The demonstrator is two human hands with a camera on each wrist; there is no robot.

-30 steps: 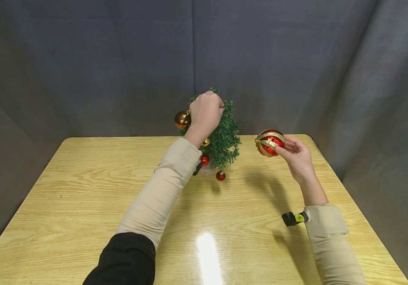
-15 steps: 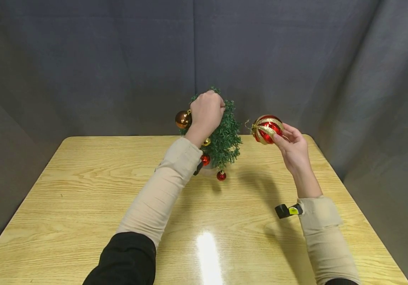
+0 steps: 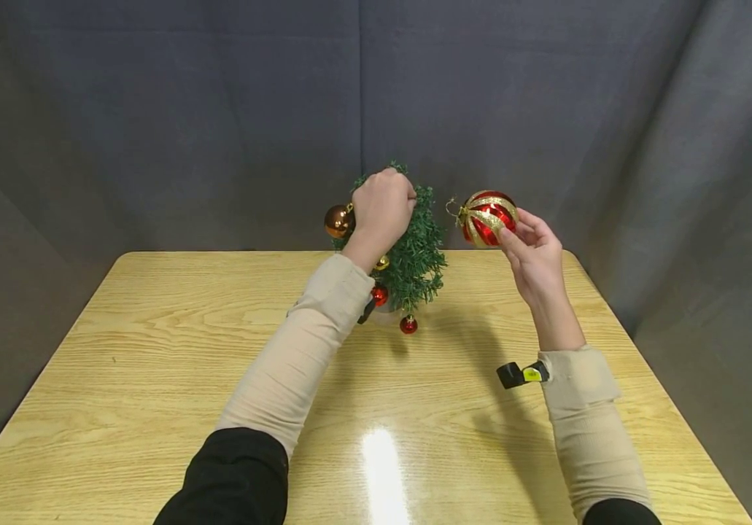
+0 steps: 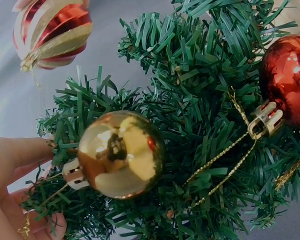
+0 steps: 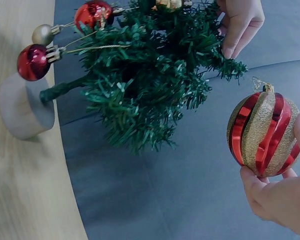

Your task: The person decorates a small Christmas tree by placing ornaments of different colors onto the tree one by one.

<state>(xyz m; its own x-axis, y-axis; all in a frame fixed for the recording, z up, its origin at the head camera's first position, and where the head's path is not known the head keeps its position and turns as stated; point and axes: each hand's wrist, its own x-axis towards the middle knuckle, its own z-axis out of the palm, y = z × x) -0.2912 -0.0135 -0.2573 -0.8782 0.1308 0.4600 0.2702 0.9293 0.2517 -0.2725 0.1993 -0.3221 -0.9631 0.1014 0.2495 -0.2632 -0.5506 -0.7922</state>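
Note:
A small green Christmas tree (image 3: 415, 248) stands near the back of the table. My left hand (image 3: 384, 208) grips its upper part; in the left wrist view the fingers (image 4: 20, 155) curl round the foliage beside a gold bauble (image 4: 121, 155). To the right of the tree, my right hand (image 3: 536, 255) holds a large red bauble with glittery gold stripes (image 3: 489, 218) between thumb and fingers, raised above the table. Its gold hanging loop (image 5: 260, 82) points toward the tree. In the right wrist view, the striped bauble is apart from the branches.
A brown bauble (image 3: 338, 221) hangs at the tree's left, with red baubles (image 3: 408, 324) lower down. The tree's round pale base (image 5: 27, 106) stands on the wooden table (image 3: 172, 350). Grey curtains (image 3: 251, 124) hang close behind the table and at its sides.
My right hand has lifted the striped bauble upward and slightly left, closer to the tree's upper part. The left hand keeps its grip on the tree, almost unmoved.

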